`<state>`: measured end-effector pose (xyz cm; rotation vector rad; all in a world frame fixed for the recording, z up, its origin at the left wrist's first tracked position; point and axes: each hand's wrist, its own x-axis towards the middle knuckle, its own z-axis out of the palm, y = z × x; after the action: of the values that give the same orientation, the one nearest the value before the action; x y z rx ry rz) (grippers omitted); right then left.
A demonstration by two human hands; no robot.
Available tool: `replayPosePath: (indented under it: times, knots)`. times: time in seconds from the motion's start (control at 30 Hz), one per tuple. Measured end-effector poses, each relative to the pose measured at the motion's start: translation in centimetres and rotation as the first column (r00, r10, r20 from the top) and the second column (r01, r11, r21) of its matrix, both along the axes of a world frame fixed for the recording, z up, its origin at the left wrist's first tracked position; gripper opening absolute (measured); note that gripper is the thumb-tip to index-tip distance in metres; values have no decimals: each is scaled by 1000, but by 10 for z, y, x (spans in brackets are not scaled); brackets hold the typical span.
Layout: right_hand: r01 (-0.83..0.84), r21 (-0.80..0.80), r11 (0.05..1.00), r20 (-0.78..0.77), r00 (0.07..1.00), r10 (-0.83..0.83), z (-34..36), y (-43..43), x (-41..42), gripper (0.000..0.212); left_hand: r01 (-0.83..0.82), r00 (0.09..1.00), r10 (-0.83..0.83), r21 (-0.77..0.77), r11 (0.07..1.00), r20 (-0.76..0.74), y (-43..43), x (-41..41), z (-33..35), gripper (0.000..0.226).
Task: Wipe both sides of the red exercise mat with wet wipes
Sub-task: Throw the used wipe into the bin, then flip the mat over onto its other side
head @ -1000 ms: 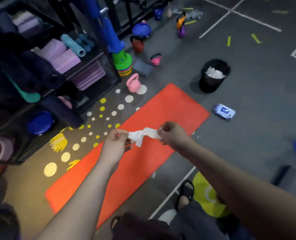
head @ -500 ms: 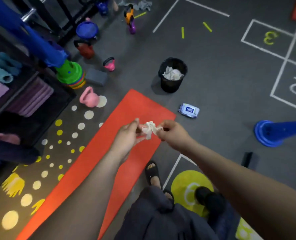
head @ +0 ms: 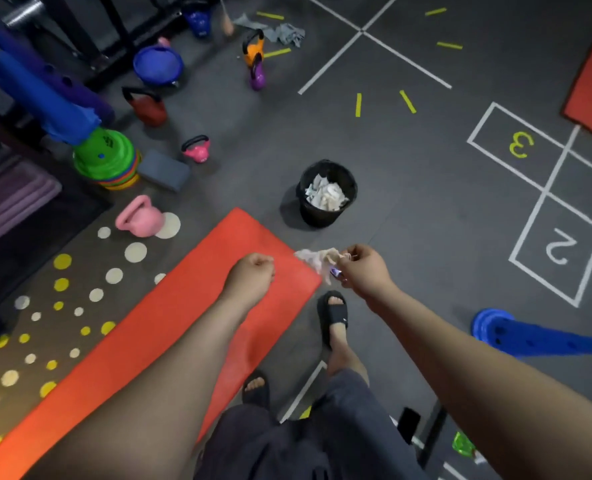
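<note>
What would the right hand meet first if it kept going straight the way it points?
Probably the black waste bin: the right hand, gripping a crumpled wipe, points roughly at it, though its height above the bin is unclear.

Open grey floor (head: 426, 209) ran from the black bin (head: 308, 211) rightward to the hopscotch squares (head: 544, 192) and beyond it to the yellow dashes (head: 407, 101). Bare floor separated the bin from the right hand (head: 364, 271) pinching the wipe (head: 317, 259) on its near side. Left of the bin crowded a grey block (head: 164, 174), a small pink kettlebell (head: 196, 150), a large pink kettlebell (head: 138, 218) and stacked discs (head: 106, 161). The red mat (head: 170, 323) had its corner close at the bin's near left.
</note>
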<state>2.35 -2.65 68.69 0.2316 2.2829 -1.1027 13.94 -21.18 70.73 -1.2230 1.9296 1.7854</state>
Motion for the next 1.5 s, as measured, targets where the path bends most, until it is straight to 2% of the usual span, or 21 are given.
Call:
replayPosePath:
  times: [0.13,0.3,0.43,0.53,0.63,0.7,0.73,0.77,0.9,1.03,1.17,1.27,1.43,1.5]
  knots:
    - [14,-2,1000,59,998,-14,-41,-3,-97,14,-78,992,88,-102,992,95,-9,-57,-39,26]
    - [30,28,999,166,986,-34,-110,-11,-216,12,-146,965,162,-91,985,205,5,-142,-71,30]
    - [8,51,999,212,977,-18,-165,-28,-298,17,-150,956,176,-125,981,233,7,-210,-122,35]
    - [-19,59,998,189,982,8,-220,-40,-348,2,-129,962,156,-132,983,222,10,-257,-139,28]
    - [-26,43,999,176,984,18,-284,-48,-387,18,-78,973,105,-135,988,204,10,-295,-155,30]
    - [-63,48,997,192,980,52,-317,-48,-401,50,-42,979,69,-139,989,192,9,-308,-166,31]
    - [-73,56,996,193,979,61,-330,-45,-403,59,-32,980,58,-139,990,188,10,-312,-172,31]
    - [-83,73,994,213,975,66,-336,-40,-398,59,-25,982,50,-138,990,183,11,-311,-179,30]
    - [-161,124,979,296,948,119,-325,-19,-350,23,-40,975,64,-113,993,211,17,-279,-203,21]
    - [-343,149,927,411,875,257,-285,-6,-287,3,-95,960,114,-86,992,255,24,-221,-232,9]
    - [-463,129,877,505,792,343,-286,-9,-206,16,-127,930,161,-120,985,330,14,-129,-271,14]
    - [-547,94,832,542,729,418,-318,-27,-143,13,-180,905,226,-159,971,361,-2,-50,-302,15]
    - [-798,95,595,546,542,639,-395,-55,-20,13,-233,831,308,-212,949,464,-4,110,-367,15]
    - [-825,77,559,555,501,664,-424,-64,28,17,-249,807,318,-202,947,497,1,164,-395,16]
